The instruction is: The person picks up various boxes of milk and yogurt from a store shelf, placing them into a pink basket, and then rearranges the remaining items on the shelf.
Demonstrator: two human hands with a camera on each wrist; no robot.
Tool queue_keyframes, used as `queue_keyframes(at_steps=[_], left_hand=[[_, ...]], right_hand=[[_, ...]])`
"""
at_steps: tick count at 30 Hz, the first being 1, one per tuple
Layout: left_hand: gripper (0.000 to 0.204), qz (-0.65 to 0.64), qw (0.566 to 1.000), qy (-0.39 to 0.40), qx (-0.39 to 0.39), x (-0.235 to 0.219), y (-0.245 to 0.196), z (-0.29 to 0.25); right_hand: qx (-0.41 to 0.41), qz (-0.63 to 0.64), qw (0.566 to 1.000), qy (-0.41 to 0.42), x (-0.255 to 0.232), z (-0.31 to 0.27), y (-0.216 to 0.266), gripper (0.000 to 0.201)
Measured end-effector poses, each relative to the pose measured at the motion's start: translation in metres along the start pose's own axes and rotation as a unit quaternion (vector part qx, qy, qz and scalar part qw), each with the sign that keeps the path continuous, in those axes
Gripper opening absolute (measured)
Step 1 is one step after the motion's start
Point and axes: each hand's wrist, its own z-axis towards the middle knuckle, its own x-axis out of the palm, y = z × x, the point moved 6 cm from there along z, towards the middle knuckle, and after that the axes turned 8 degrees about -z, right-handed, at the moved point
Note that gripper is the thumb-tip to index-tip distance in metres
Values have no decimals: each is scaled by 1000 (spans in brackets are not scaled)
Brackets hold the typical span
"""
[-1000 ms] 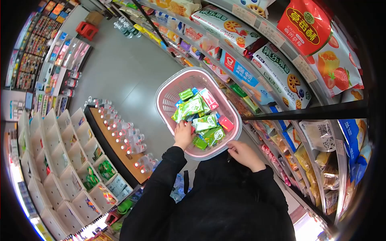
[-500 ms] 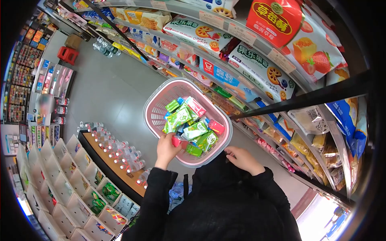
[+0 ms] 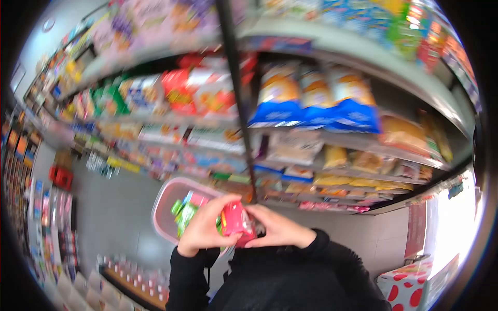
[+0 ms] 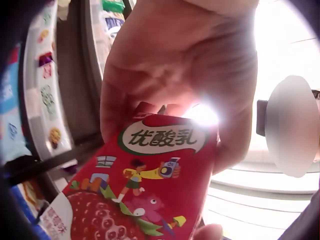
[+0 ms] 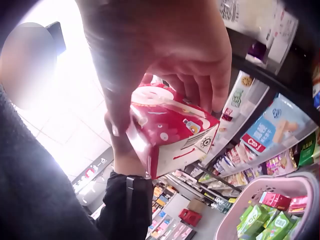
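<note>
A red drink carton (image 3: 237,220) with a strawberry picture is held between both hands in front of the body. The left hand (image 3: 207,225) grips its left side, thumb and fingers around it. On the carton's other side the right hand (image 3: 275,226) curls its fingers and thumb round it. In the left wrist view the carton (image 4: 150,175) shows its printed front, the left hand (image 4: 180,75) at its top. The right wrist view shows the carton's (image 5: 175,132) end under the right hand (image 5: 165,45). Below is a pink basket (image 3: 163,210) with green packets (image 3: 185,215).
Shelves of bagged snacks (image 3: 316,101) span the area ahead, with a dark upright post (image 3: 238,93) between sections. Bottles (image 3: 137,274) stand on a low bench at the lower left. A red stool (image 3: 60,178) is farther back, and a red-dotted box (image 3: 404,285) sits at the lower right.
The view has swung up and right toward the shelves. The left hand has lifted the red carton out of the basket, and the right hand has left the basket's rim and now holds the carton too.
</note>
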Motion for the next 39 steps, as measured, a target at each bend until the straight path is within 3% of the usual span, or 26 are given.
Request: queue_keyframes(at_steps=[3, 6, 9, 10, 11, 13, 15, 18, 22, 23, 25, 29, 31, 34, 37, 39], left_hand=[[62, 121, 986, 49, 108, 47, -44, 33], [57, 134, 976, 65, 162, 94, -87, 55], [64, 103, 951, 185, 226, 131, -125, 77], [71, 77, 935, 259, 232, 141, -134, 86], [71, 28, 914, 329, 234, 150, -147, 94], [64, -21, 875, 395, 280, 170, -180, 113], [56, 8, 860, 390, 330, 197, -207, 135], [46, -29, 811, 429, 396, 233, -257, 153], [44, -77, 796, 467, 378, 265, -306, 175], [44, -71, 787, 464, 401, 269, -320, 179], [42, -77, 816, 456, 346, 277, -339, 193], [45, -93, 844, 399, 346, 273, -381, 214], [48, -35, 844, 343, 412, 265, -399, 236], [43, -13, 872, 266, 412, 252, -425, 267], [41, 50, 876, 173, 447, 238, -448, 298], [41, 91, 865, 131, 476, 233, -462, 313]], right_hand=[[35, 11, 996, -75, -34, -41, -6, 75], [74, 66, 989, -110, -74, -89, -9, 74], [74, 121, 982, -126, -111, -138, -3, 78], [83, 119, 982, -124, -124, -155, 4, 78], [70, 141, 979, -130, -138, -170, 16, 78], [82, 180, 973, -118, -161, -198, 29, 76], [66, 170, 977, -109, -183, -227, 28, 74], [31, 239, 957, -159, -219, -259, 39, 72], [20, 244, 953, -181, -268, -282, 59, 80], [10, 253, 951, -175, -280, -286, 58, 86], [-13, 279, 946, -165, -306, -289, 64, 91], [-55, 184, 955, -224, -366, -297, 97, 91], [-91, 107, 952, -271, -395, -297, 122, 84], [-86, -59, 936, -338, -448, -296, 146, 64], [-21, -212, 896, -390, -486, -279, 176, 51], [-19, -269, 881, -388, -516, -264, 178, 49]])
